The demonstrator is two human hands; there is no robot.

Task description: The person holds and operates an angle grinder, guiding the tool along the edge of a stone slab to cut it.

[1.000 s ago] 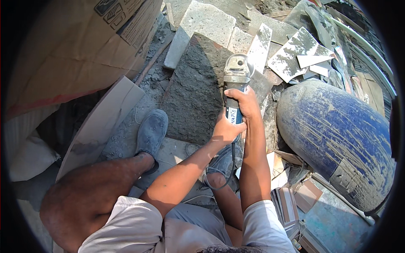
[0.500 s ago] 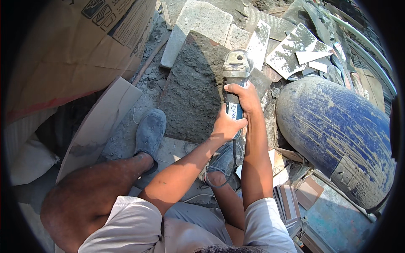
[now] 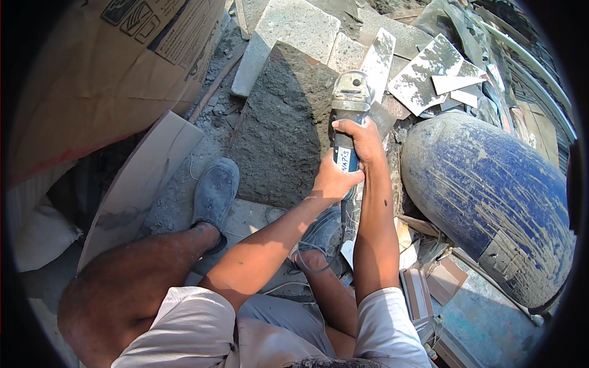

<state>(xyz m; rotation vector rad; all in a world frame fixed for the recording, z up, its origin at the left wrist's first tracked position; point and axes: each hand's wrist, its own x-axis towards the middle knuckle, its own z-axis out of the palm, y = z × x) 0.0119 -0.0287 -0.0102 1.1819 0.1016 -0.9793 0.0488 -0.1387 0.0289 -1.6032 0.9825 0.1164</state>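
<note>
Head view shows 2 hands point(image 3: 333, 179) point(image 3: 368, 146), fingers point(image 3: 350, 127) gripping 1 angle grinder point(image 3: 351, 92) near 1 dark slab point(image 3: 282, 135).

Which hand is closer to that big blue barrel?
Right. The right hand is left of the blue barrel, apart from it; the left hand is farther left, lower on the grinder.

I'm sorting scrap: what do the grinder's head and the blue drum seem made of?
Grinder head: probably metal, worn silver-grey, since it glints in sunlight. Blue drum: likely plastic, scuffed, judging by its smooth rounded end; painted metal possible.
</note>
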